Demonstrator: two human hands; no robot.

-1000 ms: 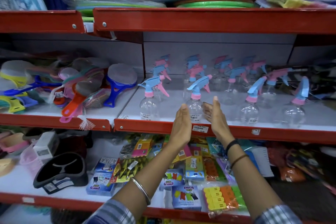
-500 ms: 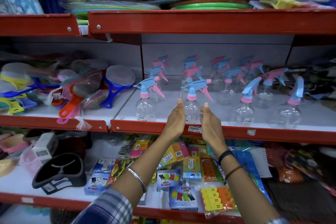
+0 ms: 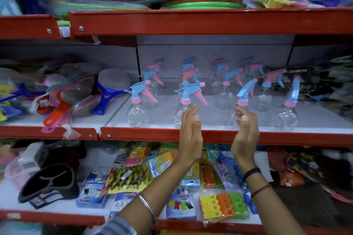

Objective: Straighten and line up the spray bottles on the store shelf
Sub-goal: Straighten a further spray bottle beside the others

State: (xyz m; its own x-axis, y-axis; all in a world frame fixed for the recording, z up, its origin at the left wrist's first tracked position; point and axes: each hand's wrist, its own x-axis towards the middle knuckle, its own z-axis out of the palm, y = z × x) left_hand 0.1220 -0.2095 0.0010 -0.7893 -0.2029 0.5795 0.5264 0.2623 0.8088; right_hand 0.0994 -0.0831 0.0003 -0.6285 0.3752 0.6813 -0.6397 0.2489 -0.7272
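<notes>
Several clear spray bottles with blue-and-pink trigger heads stand in rows on the white middle shelf [image 3: 164, 115]. In the front row are a left bottle [image 3: 136, 113], a second bottle [image 3: 188, 92], a third bottle [image 3: 246, 92] and a right bottle [image 3: 286, 118]. My left hand [image 3: 191, 135] is raised, fingers loosely apart, just right of the second bottle and covering part of its body. Fingers curled and empty, my right hand [image 3: 245, 135] is up in front of the third bottle's body. Neither hand grips a bottle.
The shelf's red front lip [image 3: 145, 135] runs below the bottles. Coloured handled scrubbers [image 3: 57, 101] fill the shelf section to the left. Packets of clips and pegs [image 3: 223, 207] lie on the shelf below. Stacked plastic goods [image 3: 200, 4] sit on the shelf above.
Both hands have left the sides of the second front bottle and shifted right. They are now wider apart, the right one in front of the third bottle.
</notes>
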